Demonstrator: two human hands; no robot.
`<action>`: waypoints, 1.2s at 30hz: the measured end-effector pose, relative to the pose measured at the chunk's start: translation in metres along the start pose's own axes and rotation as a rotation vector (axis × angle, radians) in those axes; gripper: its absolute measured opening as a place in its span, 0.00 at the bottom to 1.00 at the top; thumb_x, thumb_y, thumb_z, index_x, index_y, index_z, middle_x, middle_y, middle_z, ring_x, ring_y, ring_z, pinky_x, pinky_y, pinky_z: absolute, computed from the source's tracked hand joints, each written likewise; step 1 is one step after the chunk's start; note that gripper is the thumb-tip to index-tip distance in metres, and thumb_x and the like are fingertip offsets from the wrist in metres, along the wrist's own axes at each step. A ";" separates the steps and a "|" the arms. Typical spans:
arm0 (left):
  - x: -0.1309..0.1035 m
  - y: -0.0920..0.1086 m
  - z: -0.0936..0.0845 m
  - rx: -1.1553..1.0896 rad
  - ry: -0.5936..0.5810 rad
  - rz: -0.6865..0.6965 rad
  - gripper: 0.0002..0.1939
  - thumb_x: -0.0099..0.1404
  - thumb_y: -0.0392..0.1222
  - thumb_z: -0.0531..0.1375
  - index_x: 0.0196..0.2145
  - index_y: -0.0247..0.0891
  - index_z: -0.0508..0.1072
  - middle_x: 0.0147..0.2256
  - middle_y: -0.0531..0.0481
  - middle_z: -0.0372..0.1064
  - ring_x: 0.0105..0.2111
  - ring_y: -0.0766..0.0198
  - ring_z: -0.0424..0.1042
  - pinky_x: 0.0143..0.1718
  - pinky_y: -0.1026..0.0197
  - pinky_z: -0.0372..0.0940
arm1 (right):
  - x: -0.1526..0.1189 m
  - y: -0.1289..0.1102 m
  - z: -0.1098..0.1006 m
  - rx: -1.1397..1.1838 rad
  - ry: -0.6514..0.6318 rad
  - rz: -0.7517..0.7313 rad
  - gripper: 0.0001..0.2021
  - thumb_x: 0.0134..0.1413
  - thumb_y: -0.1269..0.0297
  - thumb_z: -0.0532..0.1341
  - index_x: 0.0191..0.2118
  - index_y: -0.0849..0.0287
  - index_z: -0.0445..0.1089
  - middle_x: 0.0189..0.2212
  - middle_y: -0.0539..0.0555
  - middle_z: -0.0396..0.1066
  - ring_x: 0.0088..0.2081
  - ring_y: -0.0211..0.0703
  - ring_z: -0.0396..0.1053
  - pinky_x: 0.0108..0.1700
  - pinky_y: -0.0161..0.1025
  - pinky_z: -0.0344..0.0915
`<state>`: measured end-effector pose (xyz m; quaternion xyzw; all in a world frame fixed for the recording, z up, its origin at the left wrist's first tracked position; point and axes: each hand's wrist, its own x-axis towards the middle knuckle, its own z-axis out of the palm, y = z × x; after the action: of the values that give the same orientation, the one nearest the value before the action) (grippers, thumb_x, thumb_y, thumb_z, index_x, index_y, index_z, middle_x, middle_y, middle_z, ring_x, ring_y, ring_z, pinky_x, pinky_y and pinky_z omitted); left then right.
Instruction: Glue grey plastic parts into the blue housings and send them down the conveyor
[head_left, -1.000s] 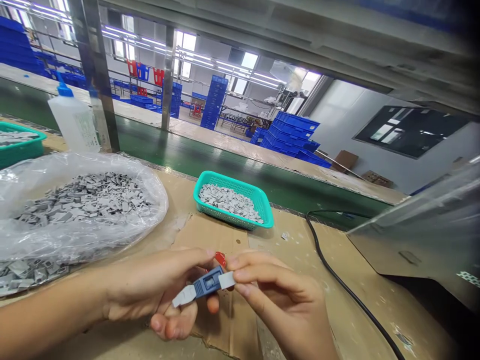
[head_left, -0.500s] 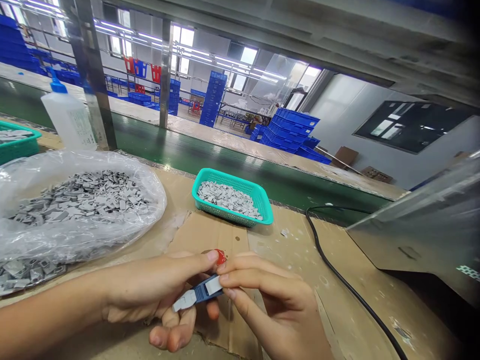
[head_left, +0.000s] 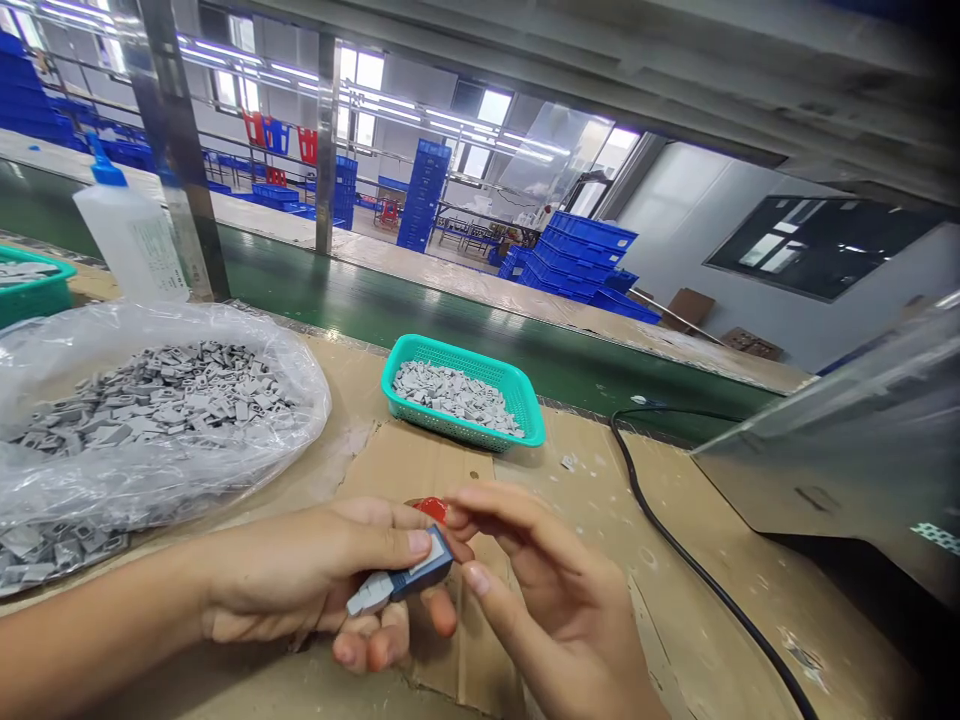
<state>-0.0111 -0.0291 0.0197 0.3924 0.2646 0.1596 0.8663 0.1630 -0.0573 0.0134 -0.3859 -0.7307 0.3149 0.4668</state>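
My left hand (head_left: 322, 565) grips a small blue and grey plastic part (head_left: 426, 570), its thumb pressed on the pale panel near the far end. A light grey tip sticks out of the part toward the lower left. Beside the part's far end is my right hand (head_left: 555, 590), thumb and fingers apart. Its fingertips come close to that end; whether one touches it I cannot tell. Just behind the hands lies a glossy red patch (head_left: 431, 508), partly covered by fingers. Farther back stands a teal basket (head_left: 465, 432) holding many small light grey pieces (head_left: 454, 392).
To the left, a clear plastic bag (head_left: 307, 400) holds a heap of grey pieces. Behind it are a blue-capped bottle (head_left: 127, 235) and a metal post (head_left: 180, 170). A black cable (head_left: 697, 570) runs along the right, near a metal panel (head_left: 840, 450). A green conveyor belt (head_left: 360, 300) crosses behind.
My right fingers have come off the part's pale panel and spread apart. My left thumb has moved onto that panel, and the part has tilted, showing its blue side.
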 end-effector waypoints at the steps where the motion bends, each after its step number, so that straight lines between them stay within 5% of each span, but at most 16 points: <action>1: 0.000 0.000 0.000 -0.004 0.011 0.036 0.10 0.63 0.41 0.49 0.35 0.34 0.65 0.29 0.49 0.65 0.16 0.77 0.60 0.13 0.74 0.48 | 0.000 0.002 0.000 0.041 0.023 0.025 0.17 0.48 0.76 0.56 0.45 0.53 0.63 0.39 0.53 0.67 0.41 0.40 0.66 0.43 0.37 0.65; 11: -0.001 0.011 -0.008 -0.122 0.098 0.479 0.05 0.62 0.40 0.50 0.34 0.39 0.64 0.26 0.55 0.55 0.15 0.80 0.45 0.15 0.73 0.39 | 0.021 0.024 -0.019 0.070 0.253 0.158 0.09 0.47 0.70 0.57 0.38 0.58 0.65 0.32 0.53 0.68 0.35 0.40 0.68 0.41 0.40 0.66; 18: 0.011 0.060 -0.026 0.176 0.336 0.631 0.06 0.60 0.39 0.53 0.36 0.38 0.64 0.28 0.53 0.56 0.18 0.78 0.50 0.17 0.73 0.46 | 0.093 0.050 -0.057 -0.290 0.321 0.082 0.29 0.48 0.70 0.53 0.57 0.58 0.43 0.36 0.55 0.66 0.33 0.38 0.66 0.37 0.38 0.65; 23: 0.046 0.091 -0.068 0.657 0.557 0.622 0.09 0.60 0.41 0.50 0.36 0.33 0.62 0.29 0.52 0.56 0.19 0.76 0.49 0.19 0.71 0.49 | 0.118 0.087 -0.053 -0.504 0.005 0.154 0.14 0.37 0.77 0.58 0.35 0.60 0.71 0.32 0.55 0.71 0.34 0.44 0.67 0.37 0.38 0.63; 27: 0.075 0.106 -0.111 0.897 0.676 0.622 0.12 0.61 0.44 0.46 0.34 0.33 0.62 0.25 0.53 0.56 0.17 0.74 0.49 0.17 0.68 0.48 | 0.119 0.104 -0.052 -0.534 -0.094 0.220 0.10 0.37 0.79 0.59 0.29 0.60 0.72 0.30 0.54 0.72 0.33 0.43 0.68 0.37 0.38 0.62; 30: 0.090 0.121 -0.140 1.104 0.808 0.595 0.10 0.60 0.44 0.50 0.33 0.34 0.64 0.25 0.51 0.61 0.21 0.69 0.59 0.22 0.65 0.55 | 0.119 0.111 -0.056 -0.521 -0.149 0.271 0.02 0.47 0.71 0.60 0.29 0.62 0.69 0.29 0.50 0.70 0.32 0.38 0.67 0.36 0.39 0.64; 33: 0.105 0.142 -0.162 1.294 0.929 0.560 0.10 0.59 0.41 0.54 0.36 0.33 0.66 0.35 0.48 0.65 0.34 0.63 0.65 0.35 0.58 0.61 | 0.120 0.117 -0.057 -0.496 -0.145 0.310 0.06 0.52 0.66 0.57 0.30 0.64 0.67 0.28 0.49 0.68 0.30 0.35 0.67 0.34 0.38 0.64; 36: 0.122 0.156 -0.180 1.403 1.048 0.512 0.13 0.60 0.41 0.53 0.42 0.34 0.65 0.43 0.46 0.63 0.41 0.60 0.64 0.41 0.51 0.61 | 0.120 0.120 -0.057 -0.458 -0.098 0.321 0.03 0.48 0.73 0.58 0.30 0.62 0.69 0.25 0.48 0.68 0.27 0.34 0.65 0.30 0.34 0.63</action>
<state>-0.0284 0.2365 -0.0011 0.7533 0.5654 0.3074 0.1356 0.2161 0.1114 -0.0118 -0.5764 -0.7340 0.2301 0.2758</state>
